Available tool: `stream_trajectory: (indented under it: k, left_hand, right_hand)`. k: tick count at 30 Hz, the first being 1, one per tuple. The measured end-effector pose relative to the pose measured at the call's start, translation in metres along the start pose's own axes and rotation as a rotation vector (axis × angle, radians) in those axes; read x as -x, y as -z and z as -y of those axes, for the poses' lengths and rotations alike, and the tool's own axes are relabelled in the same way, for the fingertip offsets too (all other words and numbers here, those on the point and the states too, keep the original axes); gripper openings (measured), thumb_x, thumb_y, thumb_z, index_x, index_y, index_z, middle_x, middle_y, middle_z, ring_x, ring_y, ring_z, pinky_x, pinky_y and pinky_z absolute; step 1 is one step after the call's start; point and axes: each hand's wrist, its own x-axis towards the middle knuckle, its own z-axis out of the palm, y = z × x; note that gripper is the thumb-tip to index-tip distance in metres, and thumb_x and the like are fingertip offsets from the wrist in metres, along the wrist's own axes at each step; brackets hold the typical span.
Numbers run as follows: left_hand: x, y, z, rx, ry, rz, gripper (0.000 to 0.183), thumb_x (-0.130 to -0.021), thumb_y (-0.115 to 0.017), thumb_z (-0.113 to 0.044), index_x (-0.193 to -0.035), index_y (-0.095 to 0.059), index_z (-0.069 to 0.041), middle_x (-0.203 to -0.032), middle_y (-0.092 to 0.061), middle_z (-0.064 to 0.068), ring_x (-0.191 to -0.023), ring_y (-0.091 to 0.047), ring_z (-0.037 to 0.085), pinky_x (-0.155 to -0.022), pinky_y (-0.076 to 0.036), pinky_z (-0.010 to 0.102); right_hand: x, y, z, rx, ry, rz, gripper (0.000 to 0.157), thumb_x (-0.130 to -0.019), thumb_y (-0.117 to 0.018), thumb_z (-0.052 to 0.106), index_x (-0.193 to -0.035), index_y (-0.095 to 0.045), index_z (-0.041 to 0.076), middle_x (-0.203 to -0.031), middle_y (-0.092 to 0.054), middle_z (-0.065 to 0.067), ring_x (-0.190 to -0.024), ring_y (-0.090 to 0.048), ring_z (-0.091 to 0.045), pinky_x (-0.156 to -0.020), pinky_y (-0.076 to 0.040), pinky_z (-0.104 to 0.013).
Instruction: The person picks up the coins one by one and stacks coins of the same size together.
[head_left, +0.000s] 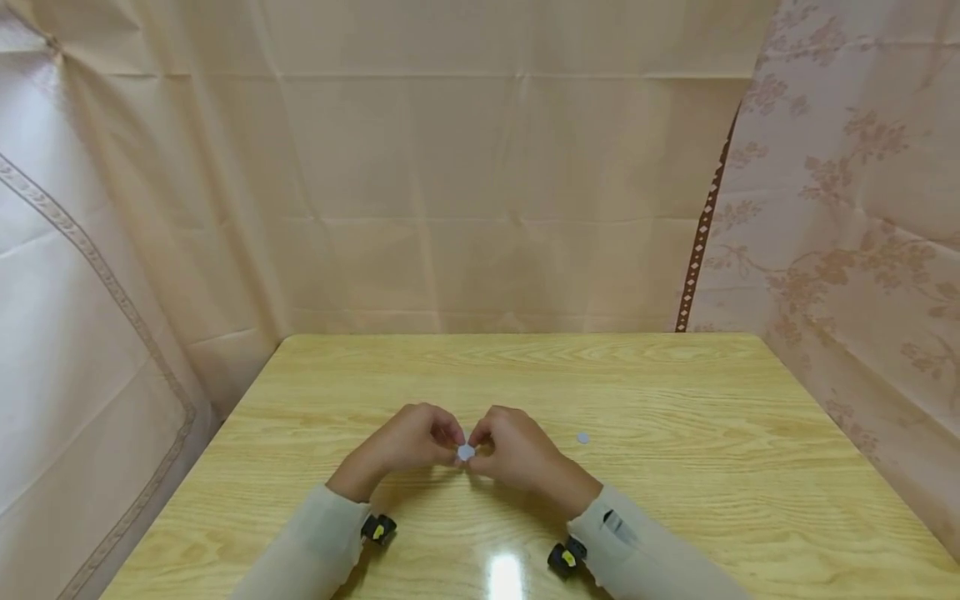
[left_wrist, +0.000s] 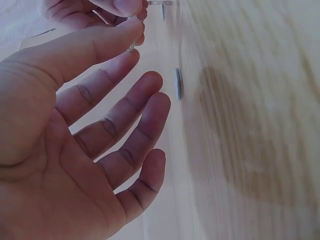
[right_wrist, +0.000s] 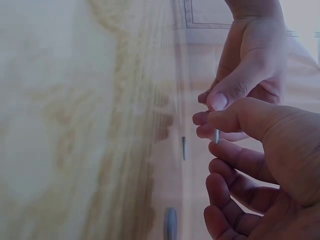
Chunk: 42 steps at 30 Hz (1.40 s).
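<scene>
My left hand (head_left: pixel 417 437) and right hand (head_left: pixel 519 450) meet above the middle of the table, fingertips close together. Between them they pinch a small thin white disc (head_left: pixel 466 452), its outline slightly angular. Edge-on in the right wrist view, the held disc (right_wrist: pixel 216 136) shows as a thin sliver between thumb and index finger. The left thumb and index finger grip its other side, and the remaining left fingers (left_wrist: pixel 131 122) spread loosely. A similar loose disc (head_left: pixel 583 437) lies flat to the right of my right hand. In the left wrist view, another disc (left_wrist: pixel 178 84) lies nearer the left hand.
The light wood table (head_left: pixel 675 400) reaches back to a beige curtain (head_left: pixel 480 183). Patterned cloth (head_left: pixel 862 250) hangs along the right side, and pale cloth (head_left: pixel 67 333) along the left. Each sleeve cuff has a small black wrist camera (head_left: pixel 378 528).
</scene>
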Motion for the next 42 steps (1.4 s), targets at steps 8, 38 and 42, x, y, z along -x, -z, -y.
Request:
stream_trajectory:
  k: [8, 38, 42]
  left_hand:
    - [0.001, -0.011, -0.008, -0.006, -0.016, 0.001, 0.010, -0.087, -0.085, -0.024, -0.091, -0.077, -0.022, -0.092, -0.074, -0.010, -0.091, -0.068, 0.012, -0.083, -0.057, 0.036]
    - [0.010, -0.051, -0.039, -0.109, -0.039, 0.051, 0.015, -0.081, -0.087, -0.014, -0.082, -0.072, -0.018, -0.075, -0.067, -0.013, -0.068, -0.059, 0.003, -0.063, -0.051, 0.022]
    - [0.010, -0.053, -0.041, -0.155, -0.021, 0.046, 0.017, -0.081, -0.088, -0.015, -0.081, -0.071, -0.018, -0.073, -0.064, -0.013, -0.066, -0.056, 0.002, -0.062, -0.049, 0.022]
  right_hand:
    - [0.014, 0.005, -0.004, 0.059, 0.009, -0.015, 0.016, -0.086, -0.083, 0.032, -0.092, -0.080, 0.018, -0.095, -0.067, 0.007, -0.076, -0.054, -0.008, -0.068, -0.048, -0.024]
    - [0.059, 0.015, -0.011, -0.096, 0.079, 0.088, 0.013, -0.084, -0.085, 0.013, -0.095, -0.081, 0.008, -0.085, -0.071, 0.008, -0.071, -0.060, 0.005, -0.067, -0.053, -0.015]
    - [0.058, 0.012, -0.011, -0.146, 0.055, 0.108, 0.011, -0.084, -0.085, 0.011, -0.093, -0.080, 0.007, -0.080, -0.073, 0.011, -0.067, -0.062, 0.005, -0.065, -0.054, -0.015]
